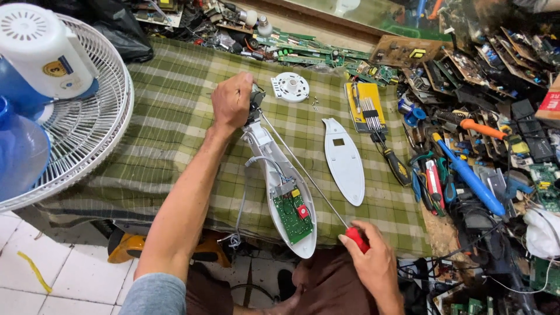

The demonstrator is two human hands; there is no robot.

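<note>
Left hand (pixel 231 102) clenched on 1 open fan housing (pixel 280 192); right hand (pixel 373 262) grips 1 long screwdriver (pixel 303 169).

I see the opened white housing (pixel 280 186), green circuit board exposed, lying diagonally near the table's (pixel 169 116) front edge, long red-handled screwdriver (pixel 309 181) over it.

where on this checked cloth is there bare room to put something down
Bare cloth lies between the fan grille and the left hand. A narrower strip runs between the opened housing and the loose white cover. Right of the screwdriver set it is crowded with tools and boards.
</note>
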